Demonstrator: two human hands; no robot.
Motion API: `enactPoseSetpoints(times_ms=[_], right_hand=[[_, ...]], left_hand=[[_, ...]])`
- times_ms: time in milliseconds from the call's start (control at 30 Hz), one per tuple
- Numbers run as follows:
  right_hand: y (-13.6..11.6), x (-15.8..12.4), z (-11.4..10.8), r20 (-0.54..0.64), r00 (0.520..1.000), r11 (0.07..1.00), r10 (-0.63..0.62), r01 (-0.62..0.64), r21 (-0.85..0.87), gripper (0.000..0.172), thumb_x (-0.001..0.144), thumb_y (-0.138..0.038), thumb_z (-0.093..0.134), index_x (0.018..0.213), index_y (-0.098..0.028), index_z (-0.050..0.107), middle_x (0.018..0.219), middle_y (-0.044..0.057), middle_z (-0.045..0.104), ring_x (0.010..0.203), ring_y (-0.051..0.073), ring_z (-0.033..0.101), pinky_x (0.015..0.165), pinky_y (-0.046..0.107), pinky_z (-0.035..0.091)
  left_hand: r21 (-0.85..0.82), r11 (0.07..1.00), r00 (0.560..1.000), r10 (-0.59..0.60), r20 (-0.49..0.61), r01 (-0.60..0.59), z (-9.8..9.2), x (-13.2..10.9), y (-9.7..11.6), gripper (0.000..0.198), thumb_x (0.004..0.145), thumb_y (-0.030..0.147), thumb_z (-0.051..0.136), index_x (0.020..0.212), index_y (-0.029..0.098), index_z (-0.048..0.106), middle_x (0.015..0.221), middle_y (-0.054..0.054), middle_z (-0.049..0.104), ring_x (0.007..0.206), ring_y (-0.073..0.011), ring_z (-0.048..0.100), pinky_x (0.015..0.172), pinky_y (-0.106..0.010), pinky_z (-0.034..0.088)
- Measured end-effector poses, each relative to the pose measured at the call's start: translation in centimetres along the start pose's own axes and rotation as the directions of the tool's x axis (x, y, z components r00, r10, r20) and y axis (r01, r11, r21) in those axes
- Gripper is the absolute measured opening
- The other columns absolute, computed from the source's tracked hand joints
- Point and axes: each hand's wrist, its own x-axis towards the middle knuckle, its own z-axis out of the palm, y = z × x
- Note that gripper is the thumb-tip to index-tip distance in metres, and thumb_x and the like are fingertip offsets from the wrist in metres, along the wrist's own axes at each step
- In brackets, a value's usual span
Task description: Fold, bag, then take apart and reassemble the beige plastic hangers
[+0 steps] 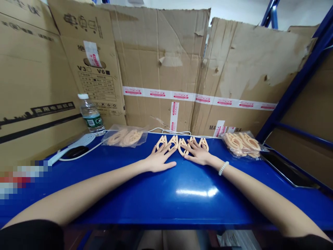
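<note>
Several beige looped plastic pieces, which look like folded travel hangers (183,147), lie in a row across the blue table. My left hand (159,159) rests flat with fingers spread, its fingertips over the left pieces of the row. Over the right pieces lies my right hand (199,154), also flat and with its fingers apart. Neither hand grips anything. The fingers partly cover the pieces. A clear bag of similar beige pieces (126,136) lies to the left of the row, and a fuller bag (241,144) lies to the right.
A water bottle (91,114) stands at the back left, near a white fan-shaped object (83,140), a black oval object (75,152) and a white cable (169,132). Cardboard sheets (161,62) wall the table's back. A dark flat device (288,169) lies at the right edge beside blue shelf posts.
</note>
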Motion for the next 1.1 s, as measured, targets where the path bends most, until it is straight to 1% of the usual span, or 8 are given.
enactPoseSetpoints(times_ms=[133, 267, 400, 467, 633, 767, 900, 1100], right_hand=[[0.3, 1.9, -0.2, -0.016, 1.000, 1.000, 0.022, -0.022, -0.003, 0.076, 0.092, -0.080, 0.029, 0.158, -0.042, 0.020, 0.168, 0.009, 0.010, 0.153, 0.042, 0.002, 0.112, 0.076, 0.008], [-0.2, 1.5, -0.2, -0.069, 0.998, 0.999, 0.007, -0.009, -0.031, 0.074, 0.097, -0.073, 0.028, 0.160, -0.036, 0.017, 0.168, 0.013, 0.008, 0.153, 0.040, 0.001, 0.114, 0.074, 0.009], [-0.9, -0.6, 0.0, -0.129, 0.989, 0.994, -0.068, 0.056, -0.093, 0.074, 0.099, -0.067, 0.035, 0.161, -0.030, 0.017, 0.168, 0.016, 0.012, 0.154, 0.038, 0.001, 0.117, 0.069, 0.008], [-1.1, -1.9, 0.3, -0.169, 0.976, 0.985, -0.135, 0.113, -0.133, 0.075, 0.099, -0.066, 0.037, 0.161, -0.028, 0.021, 0.166, 0.016, 0.020, 0.154, 0.039, 0.007, 0.117, 0.069, 0.012], [-1.4, -3.9, 0.4, -0.260, 0.918, 0.953, -0.299, 0.274, -0.131, 0.070, 0.100, -0.061, 0.040, 0.159, -0.024, 0.029, 0.158, 0.018, 0.039, 0.150, 0.038, 0.026, 0.117, 0.065, 0.024], [-1.1, -3.7, -0.6, -0.315, 0.891, 0.945, -0.326, 0.303, -0.121, 0.060, 0.102, -0.052, 0.044, 0.152, -0.021, 0.041, 0.149, 0.019, 0.050, 0.144, 0.037, 0.038, 0.114, 0.063, 0.032], [-0.5, -3.9, -1.7, -0.338, 0.881, 0.944, -0.330, 0.302, -0.134, 0.050, 0.101, -0.045, 0.050, 0.146, -0.022, 0.049, 0.140, 0.016, 0.059, 0.137, 0.036, 0.045, 0.111, 0.062, 0.036], [0.3, -5.0, -3.4, -0.468, 0.831, 0.953, -0.302, 0.266, -0.143, 0.043, 0.101, -0.039, 0.050, 0.139, -0.020, 0.054, 0.134, 0.016, 0.062, 0.129, 0.034, 0.053, 0.107, 0.057, 0.042]], left_hand=[[0.042, 0.999, 0.998, -0.001, -0.062, 0.003, -0.2, 1.8, -1.0, 0.078, 0.095, 0.071, 0.034, 0.160, 0.032, 0.017, 0.168, -0.010, 0.011, 0.153, -0.0419, 0.011, 0.115, -0.073, 0.012], [0.088, 0.996, 0.987, 0.002, -0.163, 0.012, -0.5, 1.7, -0.9, 0.070, 0.101, 0.060, 0.031, 0.160, 0.026, 0.019, 0.167, -0.011, 0.016, 0.154, -0.0380, 0.015, 0.118, -0.069, 0.012], [0.329, 0.944, 0.922, 0.156, -0.355, -0.034, -1.8, 0.3, -1.6, 0.056, 0.100, 0.036, 0.044, 0.153, 0.018, 0.039, 0.160, -0.013, 0.037, 0.150, -0.0321, 0.026, 0.123, -0.056, 0.009], [0.490, 0.870, 0.858, 0.211, -0.468, 0.054, -2.4, -0.5, -2.7, 0.046, 0.096, 0.025, 0.047, 0.141, 0.016, 0.054, 0.146, -0.015, 0.054, 0.138, -0.0320, 0.044, 0.119, -0.052, 0.023], [0.448, 0.840, 0.783, 0.046, -0.620, 0.305, -2.6, -2.2, -5.7, 0.048, 0.090, 0.018, 0.050, 0.136, 0.007, 0.054, 0.132, -0.027, 0.058, 0.121, -0.0411, 0.054, 0.099, -0.059, 0.039], [0.424, 0.819, 0.764, -0.026, -0.645, 0.386, -2.3, -2.7, -7.0, 0.049, 0.086, 0.009, 0.049, 0.136, 0.008, 0.054, 0.118, -0.025, 0.065, 0.112, -0.0397, 0.060, 0.088, -0.053, 0.045], [0.453, 0.819, 0.786, 0.005, -0.618, 0.351, -2.4, -2.6, -7.4, 0.045, 0.086, 0.001, 0.044, 0.126, 0.010, 0.061, 0.105, -0.019, 0.072, 0.099, -0.0327, 0.067, 0.081, -0.043, 0.049], [0.528, 0.820, 0.783, 0.174, -0.597, 0.220, -2.4, -3.0, -4.7, 0.027, 0.095, 0.009, 0.046, 0.109, 0.012, 0.068, 0.094, -0.014, 0.074, 0.087, -0.0274, 0.069, 0.072, -0.038, 0.050]])
